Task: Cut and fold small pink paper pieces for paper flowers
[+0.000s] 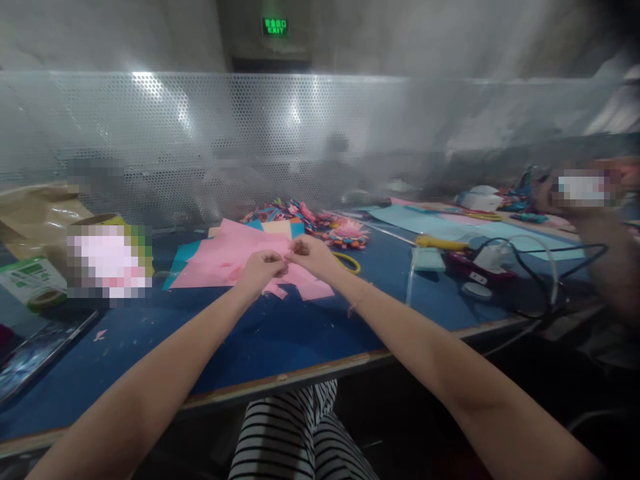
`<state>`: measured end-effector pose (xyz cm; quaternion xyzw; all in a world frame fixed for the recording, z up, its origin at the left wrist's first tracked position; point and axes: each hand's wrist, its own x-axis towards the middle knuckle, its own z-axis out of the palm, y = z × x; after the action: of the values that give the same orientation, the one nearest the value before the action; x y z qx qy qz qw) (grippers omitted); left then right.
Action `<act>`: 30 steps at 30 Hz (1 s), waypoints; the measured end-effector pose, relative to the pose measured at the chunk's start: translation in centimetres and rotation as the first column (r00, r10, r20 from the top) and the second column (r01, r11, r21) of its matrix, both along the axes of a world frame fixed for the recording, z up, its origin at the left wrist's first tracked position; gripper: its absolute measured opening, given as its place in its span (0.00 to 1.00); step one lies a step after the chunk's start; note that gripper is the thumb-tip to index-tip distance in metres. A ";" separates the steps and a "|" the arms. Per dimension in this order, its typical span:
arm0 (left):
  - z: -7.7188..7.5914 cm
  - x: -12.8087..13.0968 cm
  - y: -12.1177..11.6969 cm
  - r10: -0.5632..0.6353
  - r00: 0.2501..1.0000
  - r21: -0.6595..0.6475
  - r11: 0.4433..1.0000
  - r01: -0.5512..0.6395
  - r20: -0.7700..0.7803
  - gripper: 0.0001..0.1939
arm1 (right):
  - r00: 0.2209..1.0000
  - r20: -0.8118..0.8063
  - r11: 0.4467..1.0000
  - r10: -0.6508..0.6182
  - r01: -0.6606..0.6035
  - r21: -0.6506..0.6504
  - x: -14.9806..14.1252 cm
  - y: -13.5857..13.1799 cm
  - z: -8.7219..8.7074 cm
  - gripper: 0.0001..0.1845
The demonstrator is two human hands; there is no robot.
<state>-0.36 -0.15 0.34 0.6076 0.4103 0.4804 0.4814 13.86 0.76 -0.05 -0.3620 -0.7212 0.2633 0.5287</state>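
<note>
Both my arms reach out over the blue table (pixel 280 333). My left hand (pixel 263 268) and my right hand (pixel 309 253) meet above a pile of pink paper sheets (pixel 227 257), knuckles nearly touching. The fingers of both are curled and pinched together on what looks like a piece of the pink paper at the pile's right edge. Small pink offcuts (pixel 313 290) lie just below my hands. A thin bracelet sits on my right wrist (pixel 359 300).
Folded paper flowers (pixel 345 233) and a yellow ring (pixel 350 261) lie behind my hands. To the right are a light blue sheet (pixel 425 223), a yellow-handled tool (pixel 440 243) and black cables (pixel 540 280). A phone (pixel 35 353) and packets (pixel 30 280) sit left. Another person is at far right.
</note>
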 end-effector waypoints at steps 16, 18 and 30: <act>0.4 0.1 -0.5 -0.038 0.998 -0.022 0.999 0.039 0.048 0.05 | 0.996 -0.037 0.996 -0.078 0.076 -0.040 0.0 0.0 0.4 0.07; 0.4 0.2 -0.5 -0.040 0.997 -0.038 0.998 0.043 0.071 0.06 | 0.996 -0.041 0.996 -0.076 0.073 -0.050 0.0 -0.2 0.6 0.07; -0.3 -0.3 0.5 -0.091 0.990 0.068 0.993 0.098 -0.109 0.06 | 0.981 0.176 0.995 -0.080 0.089 -0.045 0.3 -0.8 0.7 0.11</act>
<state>-0.71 0.30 0.03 0.6680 0.3880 0.4390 0.4588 14.18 -0.08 0.66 -0.4279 -0.7413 0.2269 0.4646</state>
